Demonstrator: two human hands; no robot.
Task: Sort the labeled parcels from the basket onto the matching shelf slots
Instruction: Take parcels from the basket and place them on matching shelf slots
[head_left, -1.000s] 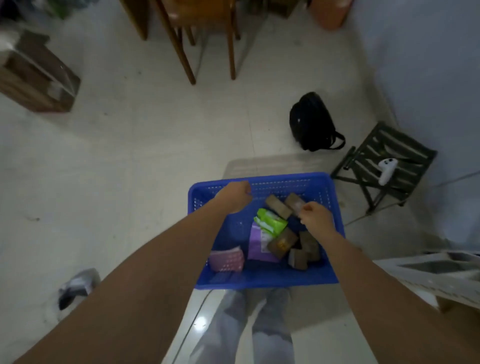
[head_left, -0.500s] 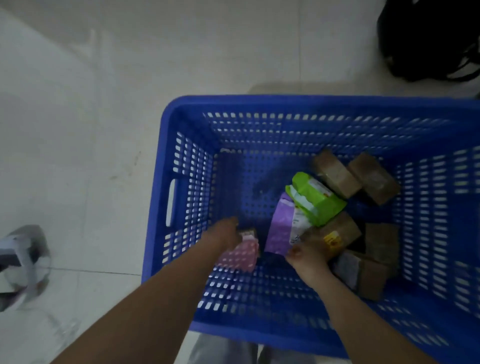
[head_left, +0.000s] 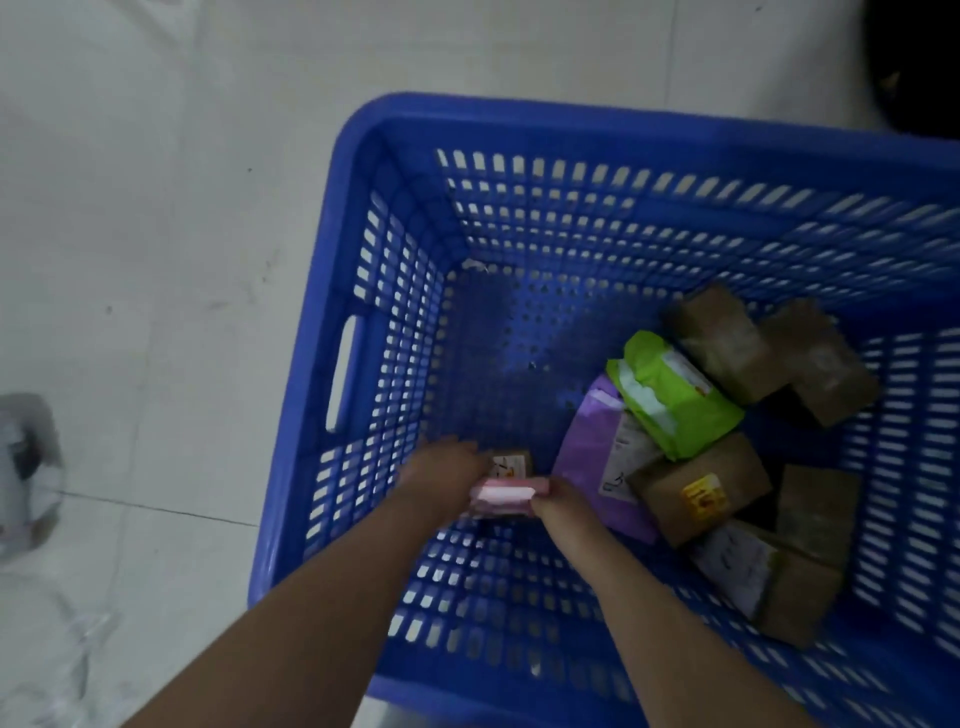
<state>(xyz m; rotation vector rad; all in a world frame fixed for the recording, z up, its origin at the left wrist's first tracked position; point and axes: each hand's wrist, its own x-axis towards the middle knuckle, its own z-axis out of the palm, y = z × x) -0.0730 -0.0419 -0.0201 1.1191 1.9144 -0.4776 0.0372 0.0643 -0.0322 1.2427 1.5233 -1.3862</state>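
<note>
Pink parcel (head_left: 506, 496) is being pinched between my left hand (head_left: 441, 475) and right hand (head_left: 563, 506), fingers curling round its ends to lift it from the blue basket (head_left: 363, 332).

We saw the blue slotted basket (head_left: 363, 218) holding brown parcels (head_left: 727, 343), a green packet (head_left: 675, 400), a purple packet (head_left: 587, 457) and a pink one (head_left: 506, 493) at lower centre.

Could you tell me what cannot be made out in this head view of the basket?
- Label text on the pink parcel: too small, blurred, partly covered by the left hand and right hand.
- Blue basket: right side cut off by the frame edge.
- Shelf slots: out of view.
- Yellow sticker on the brown box: print unreadable.
</note>
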